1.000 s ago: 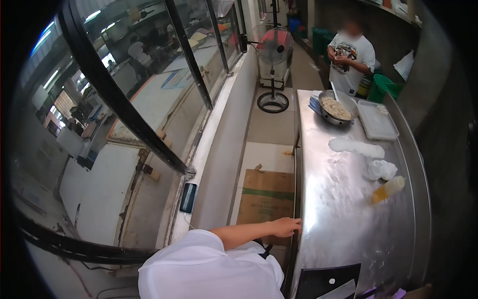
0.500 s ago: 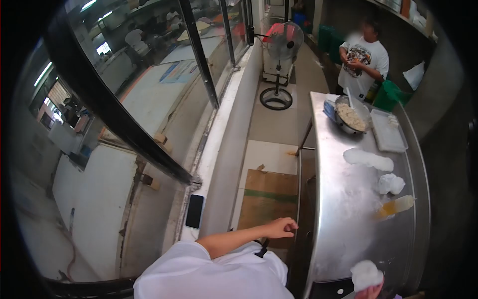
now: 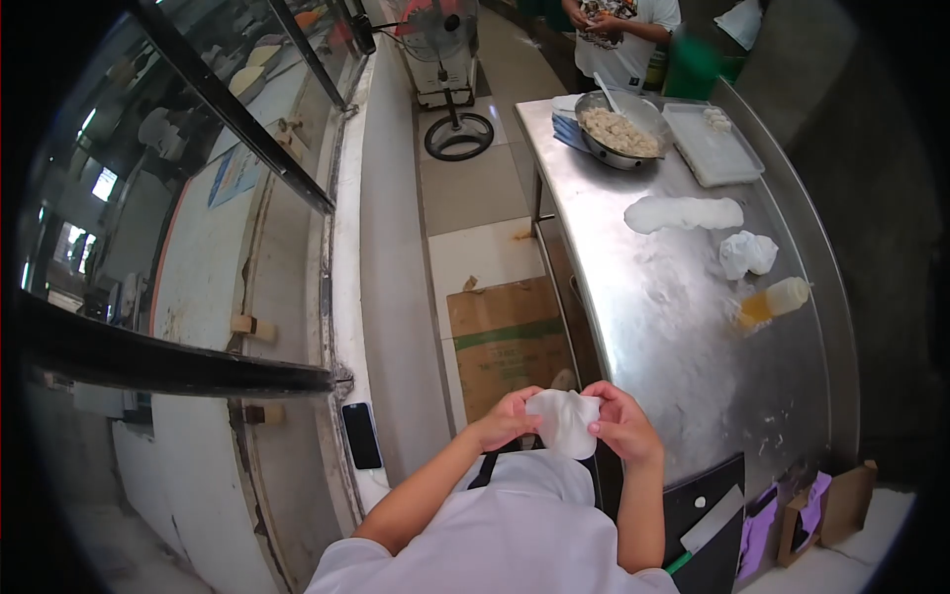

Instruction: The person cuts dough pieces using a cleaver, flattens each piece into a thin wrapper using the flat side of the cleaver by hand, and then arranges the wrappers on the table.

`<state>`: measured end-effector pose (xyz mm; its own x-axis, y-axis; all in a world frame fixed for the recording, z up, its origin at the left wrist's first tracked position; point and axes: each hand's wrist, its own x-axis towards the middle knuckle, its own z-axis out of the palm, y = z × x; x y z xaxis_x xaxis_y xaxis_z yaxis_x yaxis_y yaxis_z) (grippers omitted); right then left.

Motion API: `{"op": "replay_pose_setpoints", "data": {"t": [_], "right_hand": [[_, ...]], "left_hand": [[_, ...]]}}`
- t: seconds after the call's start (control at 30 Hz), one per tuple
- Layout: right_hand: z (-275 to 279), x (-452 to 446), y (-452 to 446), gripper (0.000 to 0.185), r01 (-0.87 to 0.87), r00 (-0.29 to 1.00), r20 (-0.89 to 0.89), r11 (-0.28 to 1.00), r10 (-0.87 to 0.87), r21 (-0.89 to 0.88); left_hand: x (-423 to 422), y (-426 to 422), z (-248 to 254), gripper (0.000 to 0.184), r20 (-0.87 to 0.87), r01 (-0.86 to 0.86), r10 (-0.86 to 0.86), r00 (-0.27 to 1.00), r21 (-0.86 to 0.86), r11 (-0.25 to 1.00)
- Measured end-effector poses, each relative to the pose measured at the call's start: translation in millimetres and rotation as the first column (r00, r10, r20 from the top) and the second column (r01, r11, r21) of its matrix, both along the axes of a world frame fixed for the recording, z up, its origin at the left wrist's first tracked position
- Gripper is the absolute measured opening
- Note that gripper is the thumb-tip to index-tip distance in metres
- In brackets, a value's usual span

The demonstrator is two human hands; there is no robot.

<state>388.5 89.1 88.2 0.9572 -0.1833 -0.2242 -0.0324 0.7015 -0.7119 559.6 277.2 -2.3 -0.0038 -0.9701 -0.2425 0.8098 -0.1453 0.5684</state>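
A thin, floppy white dough wrapper (image 3: 566,420) is stretched between my hands in front of my chest. My left hand (image 3: 509,418) pinches its left edge. On the opposite edge, my right hand (image 3: 623,424) grips it with thumb and fingers. Beyond, on the steel table (image 3: 653,346), lies a row of overlapping white wrappers (image 3: 683,214). Nearer are a crumpled white bundle (image 3: 748,254) and a squeeze bottle of yellow liquid (image 3: 772,302), lying on its side. A metal bowl (image 3: 621,129) at the far end holds a pale chunky filling and a white-handled utensil.
A white tray (image 3: 712,148) with small pale pieces stands beside the bowl. A knife (image 3: 714,520) rests on a black board (image 3: 683,490) near my right arm. The phone (image 3: 361,436) lies on the left ledge. Another person (image 3: 623,40) stands beyond the table; a fan (image 3: 457,135) is on the floor.
My right hand has come from the table's near edge with the white wrapper to my chest. My left hand has joined it and gripped the wrapper. The view has shifted right.
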Motion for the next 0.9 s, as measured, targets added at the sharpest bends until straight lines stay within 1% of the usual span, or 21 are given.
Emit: {"op": "replay_pose_setpoints", "data": {"t": [0.07,0.1,0.17,0.2,0.27,0.3,0.33,0.4,0.43,0.47,0.53,0.57,0.6,0.63,0.67,0.73,0.77,0.8,0.83,0.87,0.9], "right_hand": [[-6.6,11.1,-18.6,0.051,-0.002,0.997,-0.071,1.0,0.005,0.03],[-14.5,16.6,-32.1,0.051,-0.002,0.998,-0.067,0.999,0.004,0.035],[-38.8,24.6,-63.2,0.048,-0.009,0.991,-0.132,0.997,-0.001,-0.073],[-50.9,29.1,-79.8,0.048,0.045,0.991,-0.12,0.997,-0.052,-0.058],[-62.8,47.2,-132.9,0.044,-0.004,0.968,-0.247,0.988,-0.035,-0.157],[-67.7,58.2,-159.5,0.042,0.025,0.959,-0.268,0.968,-0.094,-0.251],[-79.2,70.5,-188.1,0.041,0.069,0.949,-0.264,0.933,-0.17,-0.354],[-92.4,95.3,-247.6,0.04,0.108,0.929,-0.241,0.827,-0.282,-0.551],[-91.7,109.3,-275.6,0.04,0.109,0.922,-0.221,0.759,-0.319,-0.642],[-85.0,123.1,-301.4,0.039,0.125,0.927,-0.189,0.741,-0.324,-0.659],[-79.1,147.8,-345.6,0.038,0.141,0.917,-0.159,0.671,-0.366,-0.728],[-77.8,158.6,-366.0,0.038,0.129,0.912,-0.149,0.61,-0.383,-0.782],[-88.3,169.0,-386.2,0.038,0.126,0.909,-0.161,0.621,-0.385,-0.774],[-103.3,176.6,-401.2,0.04,0.079,0.849,-0.217,0.522,-0.482,-0.849],[-111.8,179.2,-410.0,0.042,0.014,0.776,-0.258,0.423,-0.576,-0.906],[-116.6,169.4,-426.7,0.048,0.035,0.671,-0.167,0.257,-0.722,-0.966],[-124.3,160.3,-441.3,0.049,0.15,0.633,-0.127,0.281,-0.763,-0.948],[-129.7,147.2,-455.1,0.05,0.248,0.553,-0.075,0.25,-0.83,-0.936],[-119.2,133.1,-471.1,0.051,0.259,0.459,-0.081,0.221,-0.885,-0.94],[-127.5,117.0,-496.4,0.051,0.198,0.369,-0.04,0.121,-0.929,-0.973],[-135.5,100.2,-525.0,0.053,0.178,0.287,-0.02,0.074,-0.958,-0.981]], "left_hand": [[8.4,-11.0,4.0,0.038,0.121,-0.118,0.096,0.988,0.195,0.974],[11.8,-20.2,1.9,0.038,0.126,-0.119,0.095,0.987,0.199,0.973],[18.8,-45.5,-2.6,0.027,0.453,-0.286,0.149,0.879,0.251,0.925],[23.3,-61.9,-2.9,0.027,0.466,-0.24,0.095,0.88,0.262,0.935],[29.0,-109.0,-5.6,0.027,0.521,-0.459,0.241,0.819,0.342,0.82],[35.0,-133.4,-7.9,0.028,0.545,-0.484,0.25,0.8,0.342,0.805],[42.2,-159.2,-5.8,0.028,0.556,-0.459,0.212,0.804,0.353,0.815],[58.2,-219.5,2.7,0.024,0.686,-0.546,0.238,0.688,0.273,0.792],[69.4,-246.9,1.4,0.025,0.663,-0.536,0.259,0.703,0.254,0.805],[79.0,-275.1,10.3,0.025,0.601,-0.528,0.288,0.746,0.27,0.805],[100.7,-325.1,2.6,0.026,0.615,-0.573,0.336,0.713,0.235,0.785],[112.9,-347.5,-4.5,0.026,0.616,-0.566,0.322,0.719,0.25,0.785],[125.6,-366.4,-13.4,0.032,0.694,-0.563,0.253,0.674,0.261,0.784],[134.3,-380.1,-21.1,0.038,0.764,-0.558,0.172,0.622,0.279,0.781],[139.0,-393.9,-22.9,0.038,0.763,-0.55,0.147,0.629,0.304,0.778],[146.7,-415.9,-25.4,0.056,0.815,-0.649,-0.025,0.58,0.48,0.591],[154.4,-415.0,-38.5,0.067,0.844,-0.661,-0.039,0.535,0.447,0.603],[159.6,-408.6,-48.1,0.067,0.841,-0.651,-0.053,0.538,0.454,0.609],[162.4,-402.2,-49.5,0.066,0.929,-0.61,-0.168,0.331,0.346,0.713],[163.8,-398.5,-47.8,0.065,0.968,-0.525,-0.235,0.09,0.247,0.815],[161.7,-397.8,-37.7,0.064,0.97,-0.473,-0.24,-0.029,0.198,0.858]]}}
